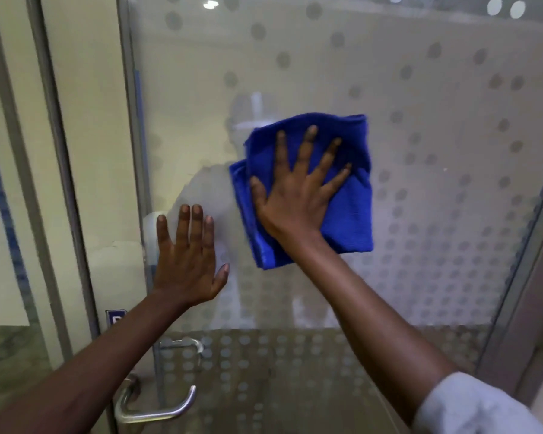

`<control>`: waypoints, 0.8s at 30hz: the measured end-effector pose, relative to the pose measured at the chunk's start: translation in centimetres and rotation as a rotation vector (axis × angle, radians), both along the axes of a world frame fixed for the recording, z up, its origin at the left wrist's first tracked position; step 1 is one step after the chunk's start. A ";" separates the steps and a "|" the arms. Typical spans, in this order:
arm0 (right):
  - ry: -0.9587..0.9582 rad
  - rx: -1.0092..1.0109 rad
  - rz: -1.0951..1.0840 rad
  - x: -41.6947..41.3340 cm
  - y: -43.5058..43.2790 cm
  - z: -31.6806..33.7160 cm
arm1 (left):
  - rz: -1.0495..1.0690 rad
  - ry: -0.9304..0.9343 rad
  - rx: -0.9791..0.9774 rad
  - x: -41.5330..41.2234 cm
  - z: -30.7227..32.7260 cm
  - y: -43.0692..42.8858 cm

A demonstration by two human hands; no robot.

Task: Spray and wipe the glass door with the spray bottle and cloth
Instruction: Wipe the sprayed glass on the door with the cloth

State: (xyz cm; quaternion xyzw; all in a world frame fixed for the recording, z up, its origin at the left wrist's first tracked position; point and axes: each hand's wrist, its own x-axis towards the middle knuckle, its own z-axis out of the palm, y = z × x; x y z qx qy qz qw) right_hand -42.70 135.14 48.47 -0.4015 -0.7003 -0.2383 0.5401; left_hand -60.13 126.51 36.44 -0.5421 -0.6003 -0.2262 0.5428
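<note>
**Blue cloth flat on the frosted door, both palms on the glass**

Blue microfibre cloth (333, 189) is pinned under my right hand (295, 195), fingers spread wide and palm pressed flat, so I'm not gripping it, just pushing it against the glass door (436, 151). The cloth is folded over, and a doubled edge sticks out to the left of my thumb and below my wrist.

My left hand (188, 258) is empty and open, palm flat on the same pane, lower than the right one and off to its left, with a gap of bare glass between them. Fingers point up, thumb out toward the cloth.

The glass is covered in frosted dots (420, 245) that get denser below my right hand. Down below my left forearm is the metal lever handle (157, 405). Beyond my left hand's fingertips there's a pale rounded thing (152, 223) at the door's edge; it's blurry, might be a hinge or fitting, can't really tell. A light sleeve (470, 408) shows at my right elbow.

No spray bottle anywhere near either hand in this view.
</note>
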 end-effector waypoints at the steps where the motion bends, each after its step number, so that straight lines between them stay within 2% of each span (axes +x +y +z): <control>1: -0.051 0.032 0.017 -0.5 -0.3 -0.7 | -0.004 0.006 0.007 -0.2 -0.1 0.1; 7: -0.252 0.109 0.087 0.6 0.5 -8.2 | -0.027 -0.008 -0.013 0.2 0.2 0.0; 12: -0.312 0.031 -0.010 5.9 2.8 -13.4 | -0.003 -0.011 -0.029 0.0 0.1 -0.2; 15: -0.273 -0.040 -0.062 8.5 3.9 -11.6 | -0.003 -0.007 -0.017 0.2 0.3 -0.1; 18: -0.139 -0.122 -0.092 9.3 4.2 -7.3 | -0.002 -0.003 -0.010 0.3 0.1 0.0; 22: 0.091 -0.152 -0.105 6.9 3.1 -0.7 | -0.008 -0.004 0.011 0.3 0.0 0.2; 24: 0.131 -0.121 -0.090 4.6 2.1 1.9 | -0.018 -0.007 0.023 0.4 0.1 0.3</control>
